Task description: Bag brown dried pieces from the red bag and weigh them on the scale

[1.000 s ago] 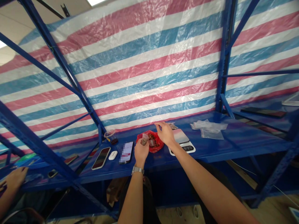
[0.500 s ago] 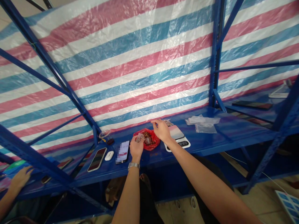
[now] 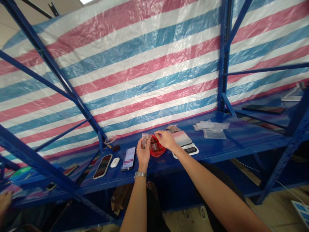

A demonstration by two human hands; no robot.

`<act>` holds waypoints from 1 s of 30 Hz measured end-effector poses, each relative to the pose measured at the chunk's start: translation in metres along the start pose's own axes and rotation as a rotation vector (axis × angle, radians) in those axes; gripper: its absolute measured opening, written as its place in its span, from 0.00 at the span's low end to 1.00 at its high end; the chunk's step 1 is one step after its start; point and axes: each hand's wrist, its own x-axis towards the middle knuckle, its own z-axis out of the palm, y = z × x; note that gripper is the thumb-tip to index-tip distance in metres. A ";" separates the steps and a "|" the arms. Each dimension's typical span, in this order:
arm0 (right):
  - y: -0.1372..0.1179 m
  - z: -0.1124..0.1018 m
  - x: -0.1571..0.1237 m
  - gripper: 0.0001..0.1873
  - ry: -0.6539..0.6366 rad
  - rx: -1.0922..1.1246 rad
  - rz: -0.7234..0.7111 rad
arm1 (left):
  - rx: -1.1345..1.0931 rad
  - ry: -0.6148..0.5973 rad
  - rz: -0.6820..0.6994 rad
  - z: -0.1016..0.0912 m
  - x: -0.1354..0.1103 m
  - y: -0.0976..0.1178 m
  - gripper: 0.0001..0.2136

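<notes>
- Looking out over a big pink, blue and white striped tarp [image 3: 125, 74], hung behind a blue steel shelf [image 3: 241, 145] that carries everything in play.
- Left hand [image 3: 143, 153], wristwatch [image 3: 140, 175] below it, has its grip closed around a small clear bag [image 3: 146, 140] with brown bits inside, held up just beside the red plastic bag [image 3: 159, 151].
- Right hand [image 3: 165, 140] has just dropped in from the far side and closed the gap. Its fingertips [image 3: 156, 132] are right at the red bag's top edge, but whether that grip has hold, I can't tell from here.
- Red bag sits on the shelf, right under the hands.
- Just to its right, a pink-toned slab [image 3: 182, 138] rests on a digital scale [image 3: 190, 149].
- Further along, flat clear bags [image 3: 211, 130].
- Over on the left, a phone [image 3: 103, 166] and a white earbud case [image 3: 115, 162].
</notes>
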 end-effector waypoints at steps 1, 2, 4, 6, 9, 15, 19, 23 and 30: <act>0.000 0.002 0.000 0.12 -0.011 0.011 -0.001 | -0.034 -0.017 0.002 0.001 0.000 0.001 0.16; 0.000 0.003 0.000 0.11 -0.020 0.024 -0.002 | -0.064 -0.039 0.000 0.001 0.000 0.000 0.17; -0.001 0.005 0.000 0.12 -0.029 0.063 -0.006 | -0.098 -0.100 0.003 0.003 0.000 -0.002 0.17; -0.003 0.006 0.001 0.13 -0.036 0.115 -0.010 | -0.103 -0.156 0.014 0.004 0.000 -0.005 0.16; -0.005 0.008 0.002 0.14 -0.053 0.192 -0.017 | -0.114 -0.179 0.020 0.005 0.000 -0.006 0.16; -0.007 0.011 0.004 0.14 -0.084 0.377 -0.057 | -0.159 -0.162 0.000 0.009 -0.003 -0.003 0.18; -0.001 0.007 0.005 0.14 -0.069 0.424 -0.102 | -0.200 -0.271 0.002 0.016 -0.007 -0.006 0.27; 0.002 0.002 0.004 0.13 -0.094 0.430 -0.164 | -0.193 -0.308 -0.001 0.021 -0.011 -0.010 0.39; 0.012 -0.020 0.009 0.17 0.057 0.270 -0.030 | -0.055 -0.243 -0.014 0.016 -0.011 -0.001 0.39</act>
